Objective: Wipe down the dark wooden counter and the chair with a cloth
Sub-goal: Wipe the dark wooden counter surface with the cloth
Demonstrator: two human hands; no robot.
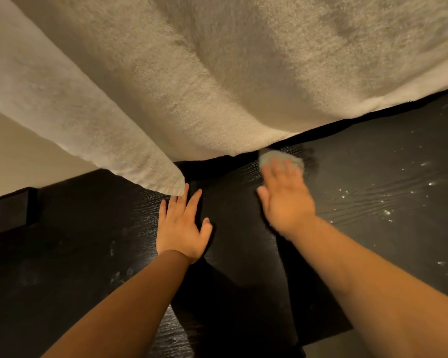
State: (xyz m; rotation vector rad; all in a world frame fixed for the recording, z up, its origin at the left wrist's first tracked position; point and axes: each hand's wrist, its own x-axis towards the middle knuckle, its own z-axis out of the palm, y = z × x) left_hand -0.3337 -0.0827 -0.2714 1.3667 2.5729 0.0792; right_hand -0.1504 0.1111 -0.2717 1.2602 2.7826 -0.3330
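Head view: presses a small cloth (pixel 279 157) to the tabletop (pixel 373 177) with the right hand (pixel 286 202), fingers straight, blurred. Lies crosswise just beyond those fingertips, far nearer this hand than the left. Rests the left hand (pixel 183 226) flat, spread, holding nothing, by a towel (pixel 217 73) corner. Shows pale specks rightward of the right hand.

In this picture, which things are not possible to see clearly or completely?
All in the head view:
1. Far part of the counter: hidden behind the hanging white towel.
2. Cloth: motion-blurred and partly under the right hand, so its shape is unclear.
3. Left hand: whether its fingertips touch the towel's corner cannot be told.
4. Chair: not recognisable anywhere; the lower area is too dark.
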